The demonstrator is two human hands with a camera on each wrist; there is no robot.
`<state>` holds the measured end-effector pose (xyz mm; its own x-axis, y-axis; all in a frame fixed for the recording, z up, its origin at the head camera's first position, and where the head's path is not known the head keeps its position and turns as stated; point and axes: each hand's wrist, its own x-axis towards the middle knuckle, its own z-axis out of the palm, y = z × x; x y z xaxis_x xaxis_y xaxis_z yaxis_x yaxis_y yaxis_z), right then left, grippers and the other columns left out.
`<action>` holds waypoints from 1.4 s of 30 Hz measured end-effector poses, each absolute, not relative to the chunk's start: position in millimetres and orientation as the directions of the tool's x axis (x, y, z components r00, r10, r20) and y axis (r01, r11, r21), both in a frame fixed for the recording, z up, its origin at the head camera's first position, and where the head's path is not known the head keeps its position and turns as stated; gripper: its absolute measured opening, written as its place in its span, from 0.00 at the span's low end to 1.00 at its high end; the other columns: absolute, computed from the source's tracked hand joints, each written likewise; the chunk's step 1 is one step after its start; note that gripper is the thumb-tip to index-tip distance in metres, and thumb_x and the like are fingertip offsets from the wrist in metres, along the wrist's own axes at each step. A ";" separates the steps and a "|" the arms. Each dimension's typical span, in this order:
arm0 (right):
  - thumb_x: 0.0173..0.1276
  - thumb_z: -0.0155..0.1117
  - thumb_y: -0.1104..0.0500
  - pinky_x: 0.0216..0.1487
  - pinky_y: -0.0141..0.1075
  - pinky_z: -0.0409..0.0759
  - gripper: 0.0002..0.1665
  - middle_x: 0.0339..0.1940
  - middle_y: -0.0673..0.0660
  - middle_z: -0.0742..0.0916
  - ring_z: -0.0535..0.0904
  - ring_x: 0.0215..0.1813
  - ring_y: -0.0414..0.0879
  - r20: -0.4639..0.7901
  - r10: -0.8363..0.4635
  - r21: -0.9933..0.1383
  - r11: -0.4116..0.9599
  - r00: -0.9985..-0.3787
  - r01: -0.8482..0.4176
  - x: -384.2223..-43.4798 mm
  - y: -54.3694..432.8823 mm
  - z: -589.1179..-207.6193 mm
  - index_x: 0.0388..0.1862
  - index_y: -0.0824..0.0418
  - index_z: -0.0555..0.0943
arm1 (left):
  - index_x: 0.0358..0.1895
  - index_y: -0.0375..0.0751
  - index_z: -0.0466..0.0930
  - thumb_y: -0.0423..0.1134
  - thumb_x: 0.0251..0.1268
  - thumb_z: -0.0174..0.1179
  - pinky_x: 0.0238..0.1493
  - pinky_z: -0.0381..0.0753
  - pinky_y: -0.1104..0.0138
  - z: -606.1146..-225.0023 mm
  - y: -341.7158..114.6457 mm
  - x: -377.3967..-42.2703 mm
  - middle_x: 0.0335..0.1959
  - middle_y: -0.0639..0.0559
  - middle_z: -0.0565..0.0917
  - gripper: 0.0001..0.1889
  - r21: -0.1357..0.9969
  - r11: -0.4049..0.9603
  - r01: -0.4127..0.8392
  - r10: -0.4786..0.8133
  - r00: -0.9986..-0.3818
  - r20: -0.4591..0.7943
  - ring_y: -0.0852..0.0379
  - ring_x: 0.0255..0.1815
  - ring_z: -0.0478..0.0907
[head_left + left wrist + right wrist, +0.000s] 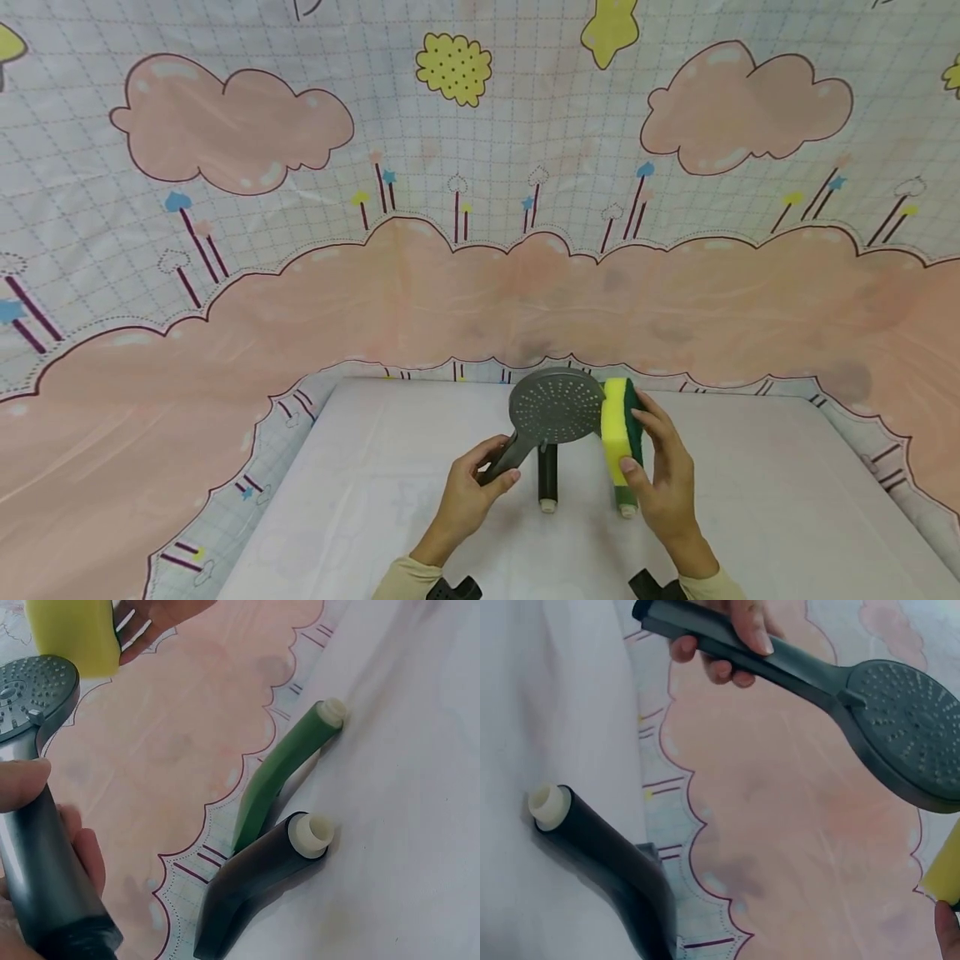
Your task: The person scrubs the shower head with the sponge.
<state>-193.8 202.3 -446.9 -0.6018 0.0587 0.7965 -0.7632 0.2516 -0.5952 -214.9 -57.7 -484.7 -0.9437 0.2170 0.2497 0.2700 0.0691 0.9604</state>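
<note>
A dark grey shower head (557, 406) is held up by its handle in my left hand (467, 492), thumb and fingers wrapped about the grip. Its round nozzle face shows in the head view. My right hand (669, 479) grips a yellow sponge (615, 425) with a dark green scouring side, upright beside the nozzle face. Whether sponge and shower head touch, I cannot tell. Beneath them are a black handle (259, 874) and a green handle (285, 772), both bent and with pale round ends; their far parts are hidden in the head view.
The white tabletop (360, 500) spreads under both hands. Behind it hangs a patterned cloth (465, 292) with pink clouds. The two handles lie close together near the middle of the table, pale ends toward me.
</note>
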 end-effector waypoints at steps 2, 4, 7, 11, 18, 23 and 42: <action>0.59 0.58 0.73 0.72 0.24 0.62 0.30 0.73 0.66 0.69 0.65 0.74 0.43 0.781 0.062 -0.617 0.223 -0.621 -0.755 -194.1 201.7 -447.3 0.62 0.75 0.69 | 0.61 0.37 0.76 0.34 0.60 0.68 0.47 0.80 0.74 -484.9 -57.7 -215.3 0.51 0.37 0.83 0.25 0.962 0.056 0.267 0.227 -0.942 0.248 0.62 0.47 0.82; 0.59 0.55 0.74 0.72 0.25 0.62 0.29 0.73 0.65 0.69 0.65 0.74 0.43 0.779 0.062 -0.623 0.186 -0.624 -0.760 -194.7 201.3 -447.4 0.62 0.76 0.68 | 0.60 0.38 0.76 0.35 0.59 0.68 0.46 0.80 0.73 -484.5 -57.6 -214.9 0.47 0.37 0.85 0.24 0.962 0.051 0.267 0.232 -0.941 0.248 0.61 0.44 0.84; 0.60 0.52 0.75 0.71 0.26 0.63 0.29 0.73 0.65 0.69 0.65 0.74 0.44 0.788 0.061 -0.615 0.118 -0.613 -0.779 -196.2 201.1 -448.2 0.63 0.78 0.67 | 0.59 0.39 0.76 0.34 0.59 0.69 0.43 0.80 0.73 -483.9 -57.4 -214.8 0.43 0.37 0.86 0.24 0.964 0.054 0.261 0.227 -0.943 0.243 0.62 0.40 0.84; 0.64 0.48 0.75 0.67 0.24 0.68 0.28 0.73 0.60 0.70 0.69 0.71 0.42 0.764 0.071 -0.646 0.086 -0.642 -0.759 -196.2 202.2 -449.5 0.65 0.78 0.66 | 0.59 0.38 0.77 0.32 0.60 0.67 0.42 0.79 0.73 -485.5 -57.4 -215.7 0.43 0.36 0.85 0.22 0.960 0.064 0.274 0.215 -0.943 0.255 0.65 0.39 0.82; 0.70 0.47 0.67 0.54 0.20 0.75 0.27 0.67 0.45 0.76 0.75 0.61 0.35 0.603 0.152 -0.798 0.121 -0.783 -0.590 -191.7 205.1 -445.9 0.68 0.71 0.66 | 0.59 0.37 0.77 0.34 0.64 0.64 0.39 0.78 0.73 -489.7 -57.5 -219.5 0.46 0.35 0.83 0.20 0.937 0.054 0.344 0.241 -0.915 0.322 0.65 0.38 0.78; 0.70 0.46 0.67 0.46 0.23 0.77 0.26 0.56 0.46 0.81 0.78 0.51 0.36 0.566 0.178 -0.824 0.082 -0.805 -0.561 -191.9 205.0 -444.2 0.67 0.66 0.69 | 0.59 0.37 0.78 0.33 0.62 0.66 0.39 0.78 0.73 -491.7 -58.2 -220.5 0.46 0.36 0.83 0.20 0.940 0.056 0.337 0.223 -0.922 0.317 0.64 0.39 0.78; 0.75 0.46 0.65 0.47 0.22 0.78 0.21 0.52 0.43 0.81 0.78 0.48 0.36 0.411 0.239 -0.911 0.097 -0.880 -0.400 -197.5 211.7 -445.1 0.64 0.58 0.72 | 0.53 0.44 0.84 0.24 0.54 0.68 0.35 0.74 0.74 -481.8 -50.5 -212.9 0.45 0.46 0.85 0.22 0.934 0.171 0.313 0.114 -0.948 0.296 0.60 0.35 0.73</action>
<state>-197.5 211.7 -445.1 -0.8795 0.2390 0.4114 -0.4000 0.0969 -0.9114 -212.9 -50.5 -481.8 -0.9482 0.1140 0.2964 0.3126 0.1711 0.9343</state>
